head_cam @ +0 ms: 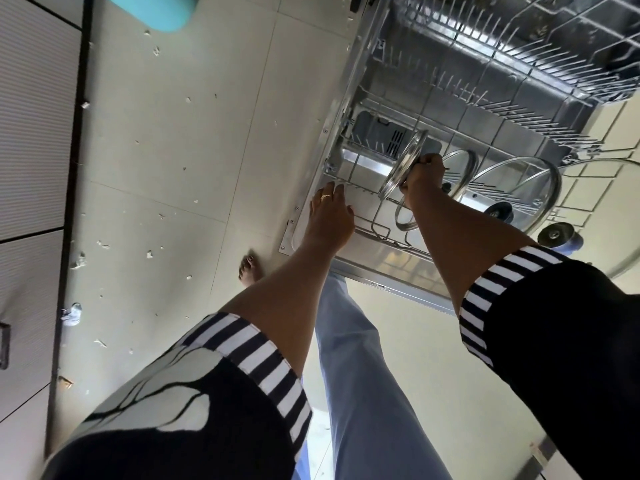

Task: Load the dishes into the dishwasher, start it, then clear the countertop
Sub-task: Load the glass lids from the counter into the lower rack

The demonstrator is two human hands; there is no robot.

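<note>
Your right hand (424,176) has its grip closed on a small glass lid (403,166), fingers wrapped at the lid's middle, so the lid stands on edge just left of your knuckles, tilted, with its lower rim down among the wires of the lower rack (367,202). Your left hand (330,216) rests on the rack's near left corner, fingers laid loosely over the wire edge with nothing enclosed in them; a ring shows on one finger.

The rack sits pulled out over the open dishwasher door (363,268). In it, right of the lid you hold, a second glass lid (462,168) leans upright behind your wrist, and a larger glass lid (519,188) with a dark knob stands beside that. Another big lid (557,235) with a metal knob lies at the right edge, partly cut off, and you cannot tell whether it sits in the rack. The upper rack (519,46) is slid out above; its contents are too blurred to read
</note>
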